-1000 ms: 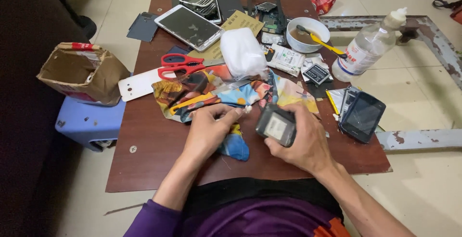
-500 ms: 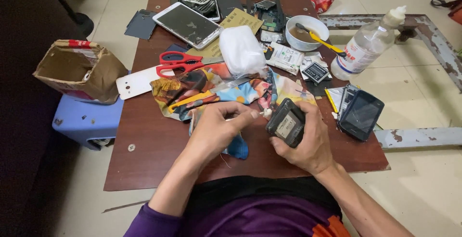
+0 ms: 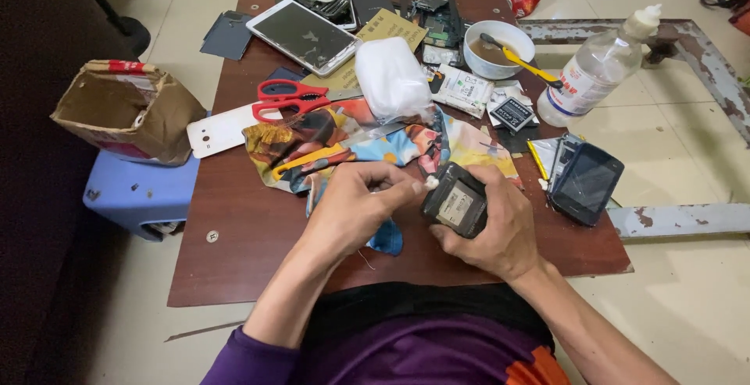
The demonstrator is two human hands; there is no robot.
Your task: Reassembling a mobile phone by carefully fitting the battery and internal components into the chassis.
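The right hand (image 3: 496, 232) clamps 1 small dark phone (image 3: 455, 200) above the brown table (image 3: 258, 236) while the left hand (image 3: 355, 201) pinches a white swab (image 3: 430, 183) against its edge, seemingly mid-cleaning, so steady, light strokes seem needed.

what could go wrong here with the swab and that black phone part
The right hand grips the black phone part in the air above the table edge, so a slip could drop it. The left hand presses a white swab tip at its corner; fibres might snag there.
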